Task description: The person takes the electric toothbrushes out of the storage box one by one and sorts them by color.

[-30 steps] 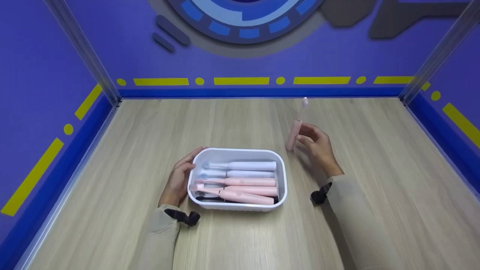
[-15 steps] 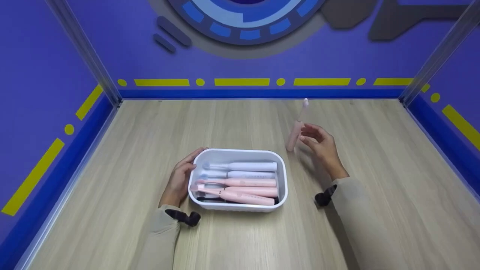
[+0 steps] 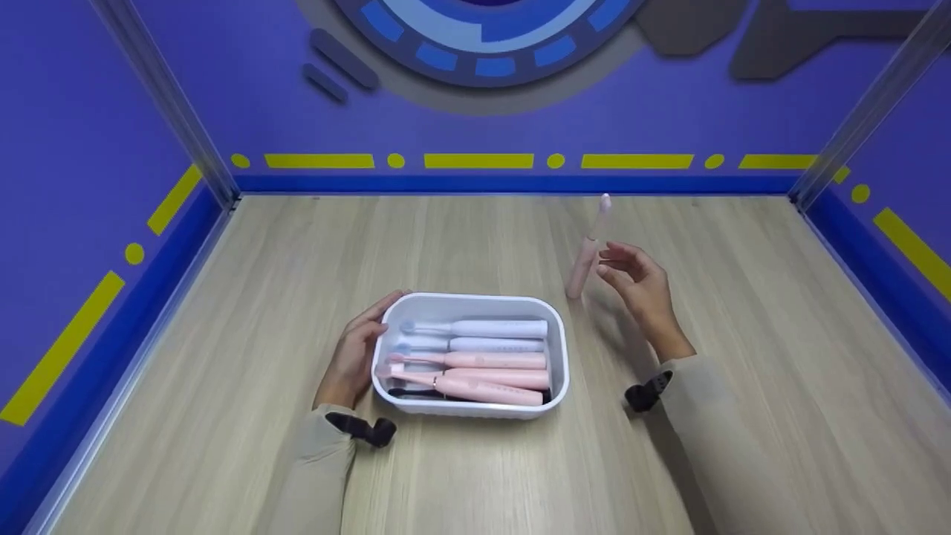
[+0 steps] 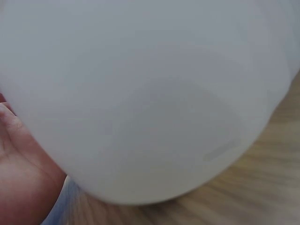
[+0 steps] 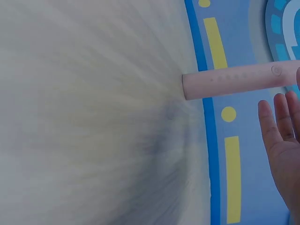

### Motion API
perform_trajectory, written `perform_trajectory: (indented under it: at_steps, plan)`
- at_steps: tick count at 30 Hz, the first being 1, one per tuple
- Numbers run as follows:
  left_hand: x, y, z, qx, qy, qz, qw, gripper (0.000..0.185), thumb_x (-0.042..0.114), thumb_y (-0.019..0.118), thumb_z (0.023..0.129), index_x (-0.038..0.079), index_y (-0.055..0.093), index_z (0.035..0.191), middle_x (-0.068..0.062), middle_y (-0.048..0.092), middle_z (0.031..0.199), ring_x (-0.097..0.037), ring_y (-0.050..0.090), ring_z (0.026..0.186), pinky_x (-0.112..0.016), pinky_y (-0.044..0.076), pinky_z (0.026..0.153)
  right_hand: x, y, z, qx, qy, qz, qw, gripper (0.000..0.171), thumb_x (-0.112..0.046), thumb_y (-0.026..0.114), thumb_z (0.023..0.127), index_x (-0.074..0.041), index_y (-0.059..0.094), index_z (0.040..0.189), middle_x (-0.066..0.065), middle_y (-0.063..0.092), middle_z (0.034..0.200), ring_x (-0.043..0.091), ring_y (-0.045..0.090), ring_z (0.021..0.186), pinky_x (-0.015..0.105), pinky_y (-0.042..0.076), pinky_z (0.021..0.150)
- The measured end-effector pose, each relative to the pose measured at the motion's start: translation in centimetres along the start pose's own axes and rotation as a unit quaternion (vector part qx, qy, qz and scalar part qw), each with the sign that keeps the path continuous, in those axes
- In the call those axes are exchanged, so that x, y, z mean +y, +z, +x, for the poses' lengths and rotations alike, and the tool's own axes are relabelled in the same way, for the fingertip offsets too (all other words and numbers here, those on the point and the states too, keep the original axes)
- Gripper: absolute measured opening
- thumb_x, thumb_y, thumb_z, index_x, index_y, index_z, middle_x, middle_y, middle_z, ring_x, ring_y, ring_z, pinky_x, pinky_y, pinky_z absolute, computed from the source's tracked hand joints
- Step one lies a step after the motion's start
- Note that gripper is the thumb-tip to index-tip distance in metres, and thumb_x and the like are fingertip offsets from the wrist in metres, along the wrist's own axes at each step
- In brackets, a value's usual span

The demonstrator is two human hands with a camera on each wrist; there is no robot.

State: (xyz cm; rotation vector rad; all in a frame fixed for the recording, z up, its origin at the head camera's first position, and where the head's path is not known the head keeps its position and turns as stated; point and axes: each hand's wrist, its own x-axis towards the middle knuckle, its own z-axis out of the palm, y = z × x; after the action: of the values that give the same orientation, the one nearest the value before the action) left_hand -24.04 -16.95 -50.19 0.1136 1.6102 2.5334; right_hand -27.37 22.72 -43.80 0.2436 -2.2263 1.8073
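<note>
Wooden table [image 3: 223, 312] inside purple, yellow-striped walls [image 3: 111, 111].

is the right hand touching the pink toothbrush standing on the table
Apart. The right wrist view shows the right hand with straight fingers and blue wall visible between them and the pink toothbrush; the head view also shows the hand beside the standing toothbrush.

A staged recording booth, not a home: purple walls [image 3: 520, 126] with yellow dashes [image 3: 478, 160] and a blue ring graphic [image 3: 487, 41] box in a wood-grain surface [image 3: 475, 238], metal posts [image 3: 167, 100] at corners.
</note>
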Motion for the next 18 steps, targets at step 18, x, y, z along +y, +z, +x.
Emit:
perform_trajectory:
  at_steps: [18]
  plan:
    - [0.0, 0.0, 0.0, 0.007, -0.006, -0.002, 1.0, 0.058, -0.008, 0.028, 0.086, -0.008, 0.035, 0.144, -0.016, 0.035, 0.153, -0.019, 0.026, 0.145, -0.035, 0.015, 0.121, -1.0, 0.4, -0.7, -0.017, -0.027, 0.009, 0.999, 0.04, 0.0, 0.068, 0.085, 0.009, 0.058, 0.122, 0.021, 0.062, 0.11, 0.006, 0.062, 0.094, 0.015, 0.051, 0.082]
